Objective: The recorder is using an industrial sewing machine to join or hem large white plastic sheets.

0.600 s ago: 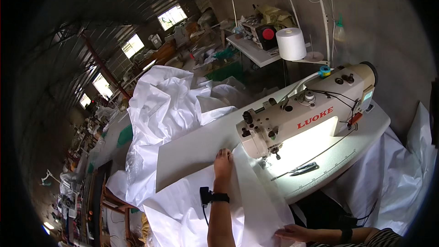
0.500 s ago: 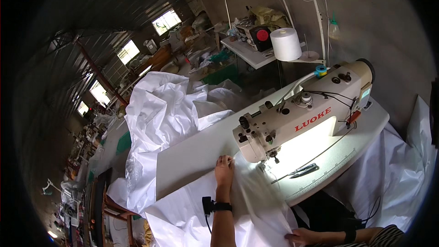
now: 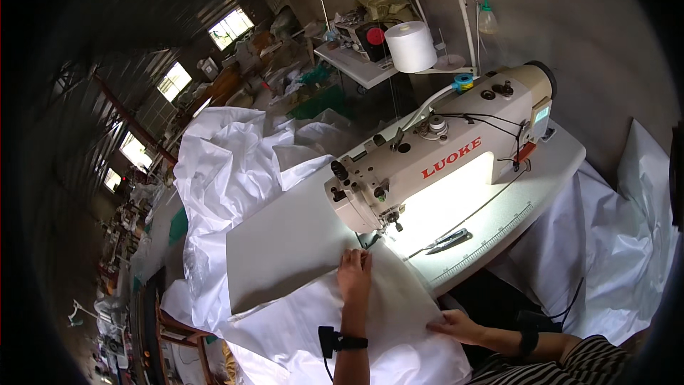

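White sheet fabric (image 3: pixel 402 296) lies over the near edge of the sewing table and hangs down in front of me. My left hand (image 3: pixel 354 271) is closed on the fabric's upper edge, fingertips just short of the presser foot (image 3: pixel 368 239). Lower right, my right hand (image 3: pixel 456 326) pinches the fabric's right edge between thumb and fingers. Beyond both hands stands the sewing machine (image 3: pixel 406 171), its work light shining on the bed. A pair of thread snips (image 3: pixel 449 240) rests on the lit tabletop, right of the needle area.
A heap of white fabric (image 3: pixel 228 164) lies behind the table's left side. More white fabric (image 3: pixel 605 257) hangs at the right. A large white thread cone (image 3: pixel 411 48) stands behind the machine. Farther back is a cluttered side table (image 3: pixel 356 64).
My left hand has come closer to the presser foot. The right hand has risen toward the table with the fabric edge, drawing it flatter. The whole view has shifted slightly.
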Action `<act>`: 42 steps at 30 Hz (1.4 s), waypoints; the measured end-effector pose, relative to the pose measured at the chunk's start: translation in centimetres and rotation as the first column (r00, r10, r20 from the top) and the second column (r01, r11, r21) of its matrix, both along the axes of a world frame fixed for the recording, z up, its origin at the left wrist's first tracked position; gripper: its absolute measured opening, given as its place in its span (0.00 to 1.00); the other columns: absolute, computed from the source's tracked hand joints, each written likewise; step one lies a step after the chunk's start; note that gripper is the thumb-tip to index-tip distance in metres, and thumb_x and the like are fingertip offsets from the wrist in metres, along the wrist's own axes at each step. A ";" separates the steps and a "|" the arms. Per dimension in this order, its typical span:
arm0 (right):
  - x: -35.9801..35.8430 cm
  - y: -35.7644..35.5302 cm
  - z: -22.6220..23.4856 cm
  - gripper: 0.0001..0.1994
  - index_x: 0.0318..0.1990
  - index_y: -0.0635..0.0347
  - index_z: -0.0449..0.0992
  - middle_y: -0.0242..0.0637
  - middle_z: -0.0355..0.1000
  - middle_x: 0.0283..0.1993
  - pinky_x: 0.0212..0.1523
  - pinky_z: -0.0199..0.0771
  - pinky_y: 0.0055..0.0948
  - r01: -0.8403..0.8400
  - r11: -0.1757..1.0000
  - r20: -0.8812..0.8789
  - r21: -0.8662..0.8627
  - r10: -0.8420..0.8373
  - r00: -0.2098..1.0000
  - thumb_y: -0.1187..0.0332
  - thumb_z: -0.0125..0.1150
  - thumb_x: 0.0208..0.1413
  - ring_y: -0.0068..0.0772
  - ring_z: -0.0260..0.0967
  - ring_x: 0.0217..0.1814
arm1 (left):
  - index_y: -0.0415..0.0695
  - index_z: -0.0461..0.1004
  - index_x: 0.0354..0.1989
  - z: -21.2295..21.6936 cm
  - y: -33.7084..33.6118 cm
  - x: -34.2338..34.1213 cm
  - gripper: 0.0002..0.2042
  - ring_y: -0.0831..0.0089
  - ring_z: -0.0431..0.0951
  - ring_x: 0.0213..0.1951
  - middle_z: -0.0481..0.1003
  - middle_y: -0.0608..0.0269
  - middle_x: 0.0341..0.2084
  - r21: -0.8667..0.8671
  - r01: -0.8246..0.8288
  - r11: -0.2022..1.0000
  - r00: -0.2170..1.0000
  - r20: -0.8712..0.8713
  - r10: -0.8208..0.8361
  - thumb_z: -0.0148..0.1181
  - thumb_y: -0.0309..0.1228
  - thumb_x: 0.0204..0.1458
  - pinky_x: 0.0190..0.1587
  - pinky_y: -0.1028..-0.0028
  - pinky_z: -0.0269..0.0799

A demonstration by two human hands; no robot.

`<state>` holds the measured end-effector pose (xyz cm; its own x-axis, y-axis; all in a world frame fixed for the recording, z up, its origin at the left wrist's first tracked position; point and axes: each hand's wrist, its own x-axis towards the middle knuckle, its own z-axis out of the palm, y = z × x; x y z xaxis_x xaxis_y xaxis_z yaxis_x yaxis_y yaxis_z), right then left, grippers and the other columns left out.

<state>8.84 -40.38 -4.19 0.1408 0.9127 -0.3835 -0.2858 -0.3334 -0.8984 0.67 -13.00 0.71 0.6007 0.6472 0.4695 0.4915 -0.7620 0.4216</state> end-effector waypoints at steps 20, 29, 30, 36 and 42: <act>3.7 -0.9 4.7 0.21 0.56 0.57 0.73 0.31 0.68 0.19 0.31 0.67 0.33 -0.091 0.921 0.885 0.378 -0.331 0.328 0.67 0.60 0.54 0.32 0.69 0.22 | 0.47 0.80 0.34 1.8 -4.7 2.9 0.06 0.68 0.73 0.45 0.78 0.68 0.36 0.211 0.209 0.955 0.972 -0.156 -0.178 0.60 0.34 0.54 0.50 0.62 0.63; 3.8 -0.1 5.8 0.26 0.63 0.55 0.68 0.25 0.64 0.17 0.28 0.63 0.30 -0.195 0.944 0.964 0.266 -0.262 0.047 0.69 0.56 0.53 0.26 0.63 0.17 | 0.40 0.78 0.33 0.8 -4.1 4.2 0.04 0.63 0.77 0.31 0.76 0.58 0.33 -0.044 0.244 0.969 0.967 0.091 -0.239 0.62 0.27 0.53 0.35 0.70 0.73; 3.9 0.3 5.8 0.26 0.63 0.55 0.68 0.25 0.64 0.17 0.28 0.63 0.30 -0.193 0.945 0.964 0.266 -0.262 0.046 0.69 0.56 0.53 0.26 0.63 0.17 | 0.40 0.78 0.33 0.6 -4.2 4.2 0.04 0.63 0.77 0.31 0.76 0.58 0.33 -0.026 0.247 0.969 0.967 0.072 -0.245 0.62 0.27 0.53 0.35 0.70 0.73; 4.3 3.4 5.5 0.16 0.53 0.53 0.76 0.25 0.69 0.22 0.32 0.67 0.30 -0.095 0.913 0.918 0.396 -0.397 0.009 0.68 0.55 0.56 0.27 0.71 0.24 | 0.40 0.78 0.32 0.9 -4.6 4.4 0.08 0.58 0.77 0.37 0.75 0.57 0.33 -0.126 0.188 0.974 0.982 0.043 -0.184 0.61 0.33 0.55 0.41 0.64 0.73; 4.4 4.4 5.4 0.14 0.50 0.49 0.77 0.25 0.70 0.22 0.33 0.68 0.29 -0.201 0.935 0.947 0.292 -0.313 -0.077 0.71 0.54 0.56 0.26 0.72 0.24 | 0.42 0.76 0.29 1.2 -4.3 5.5 0.09 0.59 0.77 0.34 0.75 0.59 0.33 -0.224 -0.029 0.974 0.991 -0.130 0.000 0.63 0.35 0.53 0.38 0.65 0.73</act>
<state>13.21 -35.94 1.19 0.1797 0.8737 0.4521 0.9665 -0.0712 -0.2466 6.12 -17.26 1.90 0.6365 0.7361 0.2303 0.5629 -0.6474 0.5137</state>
